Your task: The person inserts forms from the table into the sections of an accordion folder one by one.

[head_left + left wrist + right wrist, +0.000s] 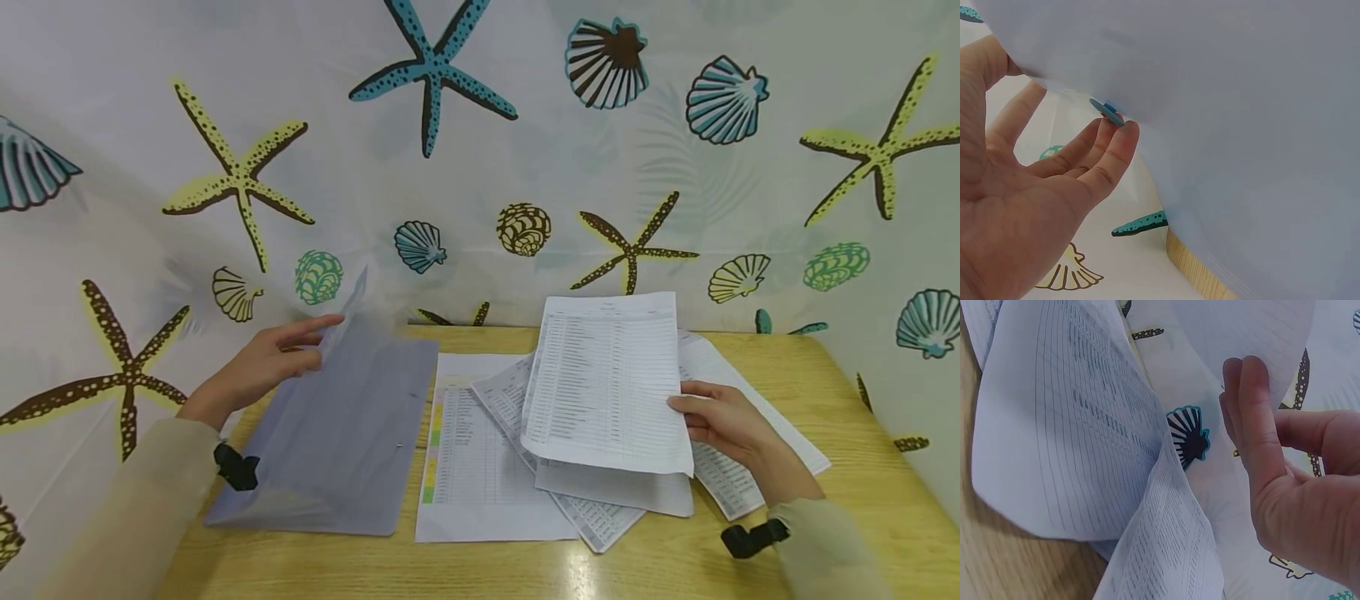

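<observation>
At the frame's left, the left hand point(266, 364) holds up the flap point(341, 367) of a bluish folder point(375, 467). Lower right, the right hand point(729, 422) pinches a printed sheet point(606, 383).

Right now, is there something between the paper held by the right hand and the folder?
The colour-edged sheet lies flat between the raised paper and the folder, with a slanted sheet's corner over it; nothing visible stands upright there.

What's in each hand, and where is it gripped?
Left hand: the raised folder cover, by its edge. Right hand: the top printed sheet, by its right edge.
</observation>
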The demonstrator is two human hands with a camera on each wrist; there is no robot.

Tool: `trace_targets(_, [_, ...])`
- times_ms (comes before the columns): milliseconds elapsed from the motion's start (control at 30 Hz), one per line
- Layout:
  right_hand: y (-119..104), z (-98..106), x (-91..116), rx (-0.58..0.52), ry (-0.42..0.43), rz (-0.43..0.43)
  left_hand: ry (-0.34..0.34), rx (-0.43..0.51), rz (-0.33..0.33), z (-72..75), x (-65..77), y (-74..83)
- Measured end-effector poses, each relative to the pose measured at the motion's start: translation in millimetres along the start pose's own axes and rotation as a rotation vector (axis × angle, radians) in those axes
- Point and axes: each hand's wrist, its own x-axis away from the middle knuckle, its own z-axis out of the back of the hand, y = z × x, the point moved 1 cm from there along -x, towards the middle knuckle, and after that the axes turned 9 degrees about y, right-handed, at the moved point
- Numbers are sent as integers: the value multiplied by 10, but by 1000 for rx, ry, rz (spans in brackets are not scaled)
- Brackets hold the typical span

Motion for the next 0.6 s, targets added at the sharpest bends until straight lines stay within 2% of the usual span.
trace_targets(467, [-229, -538, -135, 11, -22, 16, -4, 57, -13, -40, -27, -20])
trace_targets(600, [-266, -655, -167, 8, -27, 15, -2, 49, -18, -38, -31, -21])
